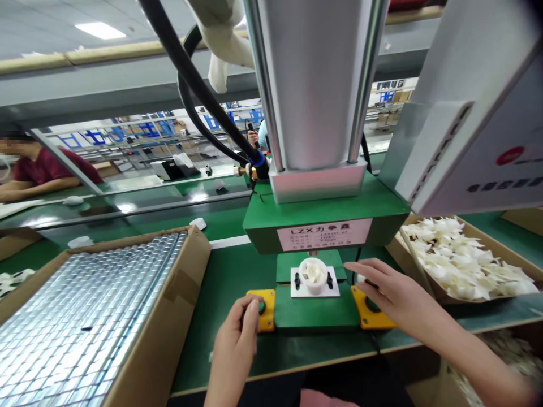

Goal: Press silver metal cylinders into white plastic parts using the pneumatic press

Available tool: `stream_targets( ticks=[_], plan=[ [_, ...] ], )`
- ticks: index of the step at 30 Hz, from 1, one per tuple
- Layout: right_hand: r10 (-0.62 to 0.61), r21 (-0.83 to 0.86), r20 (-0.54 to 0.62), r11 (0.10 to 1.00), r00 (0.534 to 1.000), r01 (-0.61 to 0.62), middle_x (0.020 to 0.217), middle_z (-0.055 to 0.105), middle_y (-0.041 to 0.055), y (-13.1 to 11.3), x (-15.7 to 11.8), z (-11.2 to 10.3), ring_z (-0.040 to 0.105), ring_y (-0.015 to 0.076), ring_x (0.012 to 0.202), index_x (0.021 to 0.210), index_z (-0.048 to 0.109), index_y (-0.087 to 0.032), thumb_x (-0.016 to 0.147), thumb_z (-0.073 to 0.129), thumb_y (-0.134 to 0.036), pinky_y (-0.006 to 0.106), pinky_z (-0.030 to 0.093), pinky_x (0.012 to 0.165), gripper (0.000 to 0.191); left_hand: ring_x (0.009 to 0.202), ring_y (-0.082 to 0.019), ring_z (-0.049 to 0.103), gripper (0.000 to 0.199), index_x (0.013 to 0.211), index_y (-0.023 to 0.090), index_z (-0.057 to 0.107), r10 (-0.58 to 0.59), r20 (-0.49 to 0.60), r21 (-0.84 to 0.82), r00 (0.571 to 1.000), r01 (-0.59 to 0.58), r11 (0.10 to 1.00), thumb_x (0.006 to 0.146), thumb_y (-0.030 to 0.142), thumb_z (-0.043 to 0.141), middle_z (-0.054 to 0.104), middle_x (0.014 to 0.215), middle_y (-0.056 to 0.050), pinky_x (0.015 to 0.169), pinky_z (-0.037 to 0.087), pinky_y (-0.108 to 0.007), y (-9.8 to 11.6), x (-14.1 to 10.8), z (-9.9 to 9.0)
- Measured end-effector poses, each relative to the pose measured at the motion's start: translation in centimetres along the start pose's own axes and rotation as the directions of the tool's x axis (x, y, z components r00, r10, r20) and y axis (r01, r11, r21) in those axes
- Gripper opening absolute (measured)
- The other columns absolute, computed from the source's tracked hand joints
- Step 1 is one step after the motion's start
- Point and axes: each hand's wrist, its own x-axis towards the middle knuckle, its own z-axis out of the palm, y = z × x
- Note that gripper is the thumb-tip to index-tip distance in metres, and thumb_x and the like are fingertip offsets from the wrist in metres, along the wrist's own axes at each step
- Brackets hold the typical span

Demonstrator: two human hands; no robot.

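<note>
My left hand [238, 333] is at the left yellow button box [268, 319], its fingers curled in beside the green button. Whether anything small is between those fingers is hidden. Stretched out, the fingers of my right hand [392, 288] hover over or rest on the right yellow button box [373, 319]; contact is unclear. Between the boxes stands the green base of a press [316, 311]. On its white fixture plate [299, 291] sits a round white plastic part [314, 275] with cream-coloured blades inside. The green press head [254, 229] is just above and behind it.
A cardboard box [169, 299] of shiny metallic cylinders stands at left. On the right, another cardboard box [515, 254] holds cream plastic bladed parts [466, 257]. A large grey-white cabinet [479, 141] overhangs the right side. Black hoses [203, 96] hang at upper left. Other people sit beyond the line.
</note>
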Motion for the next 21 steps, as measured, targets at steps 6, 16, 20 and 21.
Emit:
stream_targets(
  ticks=[6, 16, 20, 21],
  plan=[
    [0.068, -0.185, 0.007, 0.981, 0.998, -0.065, 0.120, 0.060, 0.0022, 2.5, -5.6, 1.0, 0.063, 0.0210, 0.099, 0.124, 0.050, -0.032, 0.089, 0.042, -0.034, 0.034, 0.055, 0.081, 0.036, 0.083, -0.027, 0.065, 0.036, 0.116, 0.030, 0.062, 0.156, 0.109, 0.673, 0.982, -0.189, 0.715, 0.085, 0.041, 0.048, 0.070, 0.097, -0.008, 0.064, 0.041, -0.030, -1.8, -0.5, -1.7],
    [-0.262, -0.440, 0.076, 0.857, 0.962, 0.268, 0.112, 0.065, 0.0089, 1.8, -6.5, 2.8, 0.064, 0.0293, 0.093, 0.108, 0.063, -0.023, 0.079, 0.038, -0.010, 0.047, 0.057, 0.074, 0.041, 0.071, -0.026, 0.066, 0.039, 0.121, 0.027, 0.060, 0.177, 0.192, 0.835, 0.965, -0.255, 0.487, 0.088, 0.039, 0.043, 0.071, 0.093, -0.009, 0.053, 0.035, -0.029, -1.7, -0.8, -1.1],
    [-0.032, -0.223, 0.066, 0.974, 0.997, 0.046, 0.123, 0.059, 0.0028, 1.9, -6.4, 2.3, 0.060, 0.0232, 0.104, 0.122, 0.054, -0.028, 0.091, 0.038, -0.031, 0.041, 0.053, 0.088, 0.035, 0.084, -0.028, 0.065, 0.039, 0.119, 0.025, 0.059, 0.119, 0.189, 0.767, 0.975, -0.223, 0.602, 0.089, 0.040, 0.040, 0.070, 0.102, -0.010, 0.067, 0.042, -0.032, -1.3, -0.4, -1.6],
    [0.041, -0.145, 0.085, 0.989, 0.996, -0.028, 0.125, 0.057, 0.0012, 1.9, -6.3, 2.1, 0.059, 0.0217, 0.107, 0.122, 0.054, -0.031, 0.092, 0.039, -0.036, 0.039, 0.050, 0.092, 0.034, 0.088, -0.027, 0.064, 0.038, 0.117, 0.025, 0.061, 0.102, 0.192, 0.720, 0.976, -0.211, 0.661, 0.089, 0.041, 0.041, 0.070, 0.103, -0.010, 0.071, 0.043, -0.032, -1.2, -0.2, -1.7]
  ],
)
